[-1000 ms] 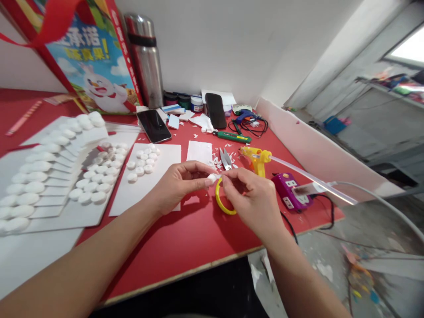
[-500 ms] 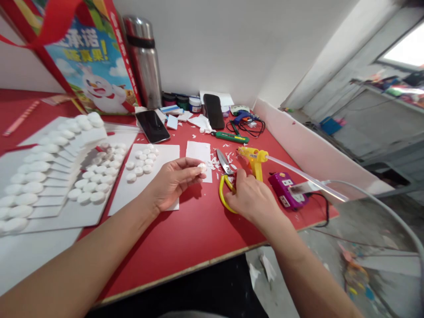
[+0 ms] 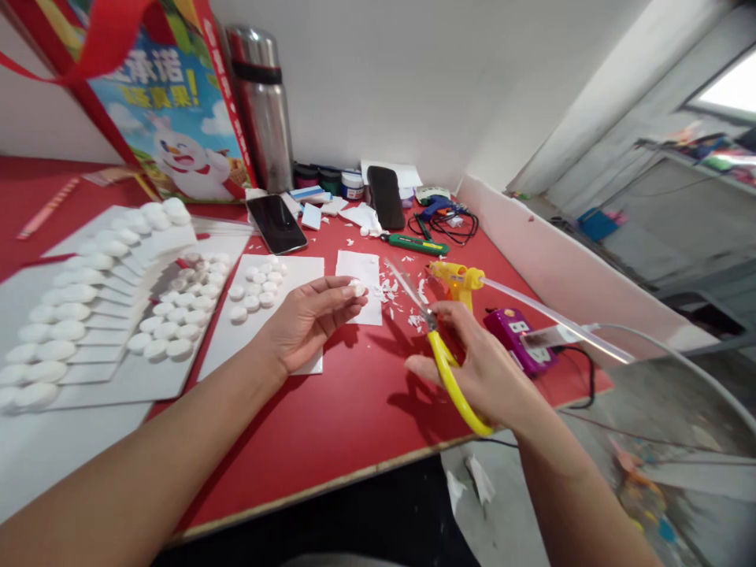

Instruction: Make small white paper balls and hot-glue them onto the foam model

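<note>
Well, my left grip [image 3: 307, 323] pinched a white piece [image 3: 357, 288], while my right grip [image 3: 493, 366] held yellow scissors [image 3: 456, 389] above the bench [image 3: 348, 417].

Only legible stuff is on the bag [image 3: 177, 146] along the bench's [image 3: 331, 425] back edge, left part: big white 承诺, character before it partly behind the red strap [image 3: 115, 39], plus yellow 真果! underneath. Bag's side print, jar [image 3: 353, 184] label, purple box [image 3: 506, 324] marks: too blurry, sorry.

Scissor blades [image 3: 414, 294] smeared. Left hand [image 3: 310, 319] part-hides white bit [image 3: 357, 288]. Bag [image 3: 183, 150] chopped up top. Far clutter [image 3: 717, 155] pretty mushy, can't really tell.
</note>
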Demonstrator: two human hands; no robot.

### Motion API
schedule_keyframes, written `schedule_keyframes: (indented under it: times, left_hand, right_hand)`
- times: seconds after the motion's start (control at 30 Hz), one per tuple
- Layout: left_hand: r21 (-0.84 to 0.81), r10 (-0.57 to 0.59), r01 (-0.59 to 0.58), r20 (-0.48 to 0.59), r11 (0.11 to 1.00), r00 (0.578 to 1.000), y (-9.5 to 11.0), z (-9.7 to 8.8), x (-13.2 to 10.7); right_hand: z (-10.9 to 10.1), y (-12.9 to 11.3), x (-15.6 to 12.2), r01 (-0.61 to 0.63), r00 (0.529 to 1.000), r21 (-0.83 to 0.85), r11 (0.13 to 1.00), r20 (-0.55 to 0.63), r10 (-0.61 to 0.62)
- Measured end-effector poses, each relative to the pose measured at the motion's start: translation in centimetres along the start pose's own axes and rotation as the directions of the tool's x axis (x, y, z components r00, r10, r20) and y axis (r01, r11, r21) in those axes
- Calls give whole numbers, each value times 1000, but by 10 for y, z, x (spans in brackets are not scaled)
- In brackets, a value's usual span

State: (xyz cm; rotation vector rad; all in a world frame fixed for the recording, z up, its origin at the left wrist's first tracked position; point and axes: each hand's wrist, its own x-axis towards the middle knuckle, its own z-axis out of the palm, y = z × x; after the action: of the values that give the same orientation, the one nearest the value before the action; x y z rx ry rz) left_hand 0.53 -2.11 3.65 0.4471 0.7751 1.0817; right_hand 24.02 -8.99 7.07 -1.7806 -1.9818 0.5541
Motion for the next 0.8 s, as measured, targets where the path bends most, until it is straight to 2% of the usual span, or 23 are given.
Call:
schedule_keyframes:
  times: [0.2, 0.33, 0.47, 0.8]
  left_hand:
    - [31, 43, -44, 33, 999, 999, -3, -2, 2]
    - [67, 102, -106, 66, 992, 993, -7, -5, 3]
    - [103, 108, -120, 117, 987, 987, -8, -2, 0]
    - [173, 130, -162, 179, 972, 975, -9, 2, -4]
  right_hand:
    - [8, -7, -8, 131, 991, -24, 991, 9, -131]
    - [12, -10, -6, 144, 989, -107, 984, 31, -141]
    - [14, -13, -5, 148, 989, -164, 975, 38, -144]
    - [18, -10, -3, 183, 983, -127, 975, 2, -184]
